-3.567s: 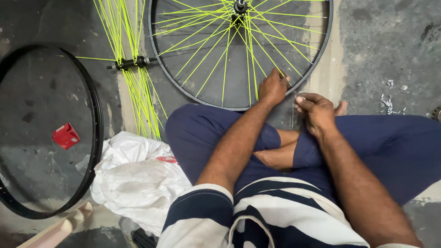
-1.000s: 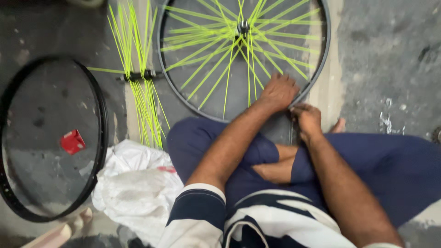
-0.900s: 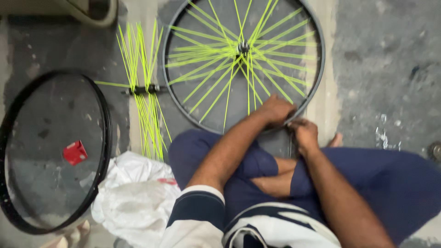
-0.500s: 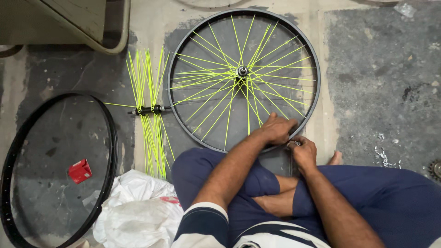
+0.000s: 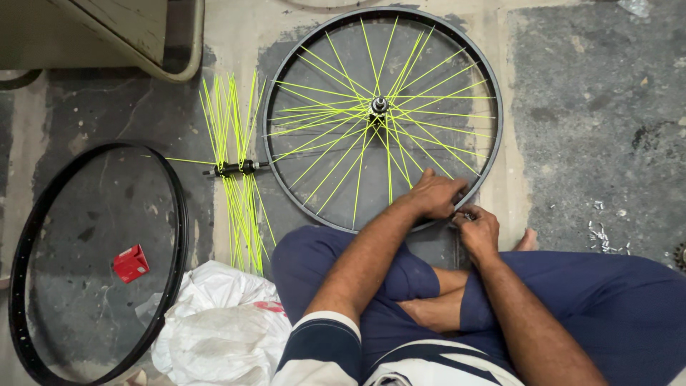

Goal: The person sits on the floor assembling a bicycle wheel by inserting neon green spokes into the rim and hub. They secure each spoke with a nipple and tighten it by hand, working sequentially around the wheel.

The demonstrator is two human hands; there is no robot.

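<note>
Grey concrete floor (image 5: 586,107), patched and cracked, under everything. Black wheel (image 5: 382,114) flat on it, straight ahead of crossed legs, neon-yellow spokes fanning from hub (image 5: 379,107); near edge touching the knees. Bare black rim (image 5: 93,261) well apart to the left, small red box (image 5: 130,262) inside it. White bag (image 5: 214,329) beside left knee. Loose spoke bundle (image 5: 236,171) between rim and wheel, long axis running away from the body. Left hand (image 5: 436,194) curled over the wheel's near-right edge, fingers closed on it. Right hand (image 5: 477,229) just beside, pinched together at the same spot; on what, cannot tell. Open floor to the right, tiny metal bits (image 5: 604,232) scattered there.
</note>
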